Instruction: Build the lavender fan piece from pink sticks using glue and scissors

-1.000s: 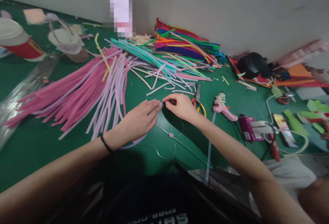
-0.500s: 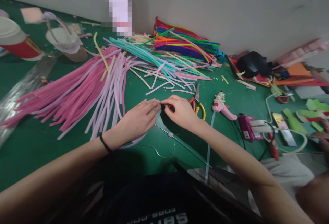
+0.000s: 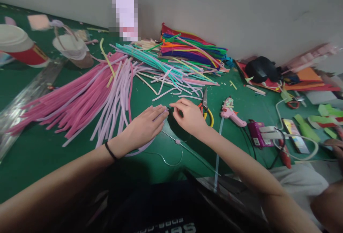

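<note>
Near the middle of the green table, my left hand (image 3: 146, 126) is closed, palm down, with a lilac stem (image 3: 143, 150) trailing from beneath it. What its fingertips pinch is too small to tell. Just to the right, my right hand (image 3: 189, 115) has thumb and forefinger pressed together; anything between them is too small to make out. A narrow gap separates the two hands' fingertips. Below them lie a thin rod with a small pink piece (image 3: 177, 141) on it and a curled thin wire (image 3: 171, 164). Scissors (image 3: 205, 110) with red and yellow handles lie beside my right hand.
Pink stems (image 3: 77, 97) and lilac stems (image 3: 118, 101) spread at left, with teal stems (image 3: 150, 59) and multicoloured bundles (image 3: 193, 49) behind. Cups (image 3: 32, 52) stand far left. A pink glue gun (image 3: 232, 113), purple box (image 3: 255, 133) and phone (image 3: 294, 135) are right. A person's hand shows at the right edge.
My right fingertips have moved slightly away from my left hand, opening a small gap. The whole view has shifted a little.
</note>
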A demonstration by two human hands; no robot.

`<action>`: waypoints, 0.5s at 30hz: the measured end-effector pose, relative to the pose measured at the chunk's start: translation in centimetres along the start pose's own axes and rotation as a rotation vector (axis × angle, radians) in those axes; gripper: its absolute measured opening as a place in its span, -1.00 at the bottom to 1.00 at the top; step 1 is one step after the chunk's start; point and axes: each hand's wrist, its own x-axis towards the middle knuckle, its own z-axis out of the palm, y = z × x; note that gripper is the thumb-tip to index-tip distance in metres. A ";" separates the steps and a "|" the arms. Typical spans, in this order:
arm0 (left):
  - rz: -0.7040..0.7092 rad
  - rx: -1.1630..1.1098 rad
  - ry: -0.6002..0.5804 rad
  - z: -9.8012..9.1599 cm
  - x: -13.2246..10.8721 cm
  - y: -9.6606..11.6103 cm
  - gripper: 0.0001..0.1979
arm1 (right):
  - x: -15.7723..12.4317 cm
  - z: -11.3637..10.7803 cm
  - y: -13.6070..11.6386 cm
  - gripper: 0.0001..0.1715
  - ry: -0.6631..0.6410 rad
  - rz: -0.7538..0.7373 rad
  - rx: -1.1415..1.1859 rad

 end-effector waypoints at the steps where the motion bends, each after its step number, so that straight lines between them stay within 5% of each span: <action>1: -0.013 -0.013 0.007 0.0 0.0 0.0 -0.58 | 0.2 -0.2 0.2 -0.66 0.026 0.022 0.019; 15: -0.051 -0.124 0.018 -0.2 -0.1 -0.2 -0.64 | -0.8 0.5 0.5 -0.67 -0.054 -0.077 -0.031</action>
